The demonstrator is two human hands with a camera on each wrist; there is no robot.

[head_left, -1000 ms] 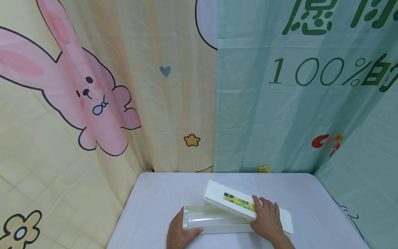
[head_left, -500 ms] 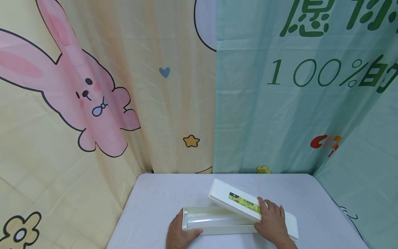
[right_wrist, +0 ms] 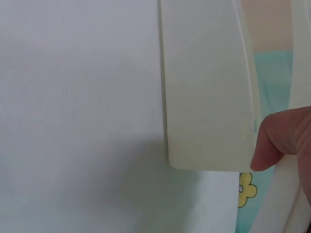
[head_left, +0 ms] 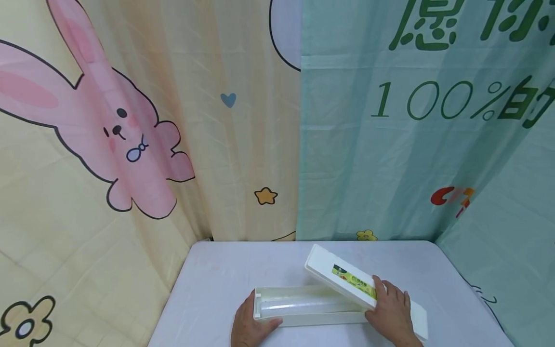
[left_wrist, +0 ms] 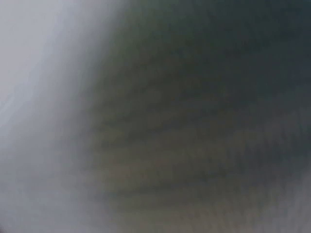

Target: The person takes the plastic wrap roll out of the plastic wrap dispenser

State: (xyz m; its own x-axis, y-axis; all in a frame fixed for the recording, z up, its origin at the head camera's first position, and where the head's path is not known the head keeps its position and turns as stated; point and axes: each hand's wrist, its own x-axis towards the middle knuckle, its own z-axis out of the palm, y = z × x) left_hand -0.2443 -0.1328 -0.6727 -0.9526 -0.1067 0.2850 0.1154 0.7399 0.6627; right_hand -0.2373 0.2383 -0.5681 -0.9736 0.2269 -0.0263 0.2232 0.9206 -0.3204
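A long white plastic-wrap box (head_left: 323,318) lies on the table with its top uncovered along the left. Inside it, a shiny translucent roll (head_left: 303,307) stretches lengthwise. My left hand (head_left: 253,324) grips the box's left end, thumb along the front wall. Slanting over the right part is the white lid (head_left: 325,264), which bears a yellow-green label (head_left: 354,281); my right hand (head_left: 392,312) holds it near the middle. In the right wrist view, my thumb (right_wrist: 274,141) is near the end of the box (right_wrist: 209,97), beside the raised lid (right_wrist: 286,199). The left wrist view is too blurred to read.
The table (head_left: 208,289) has a white cover and rounded far corners. Behind it hang a cream curtain (head_left: 243,144) with a pink rabbit and a teal curtain (head_left: 347,168) with green lettering.
My right hand and the lid have shifted to the right, uncovering more of the box, and the lid slants more steeply. My left hand and the box have stayed nearly still.
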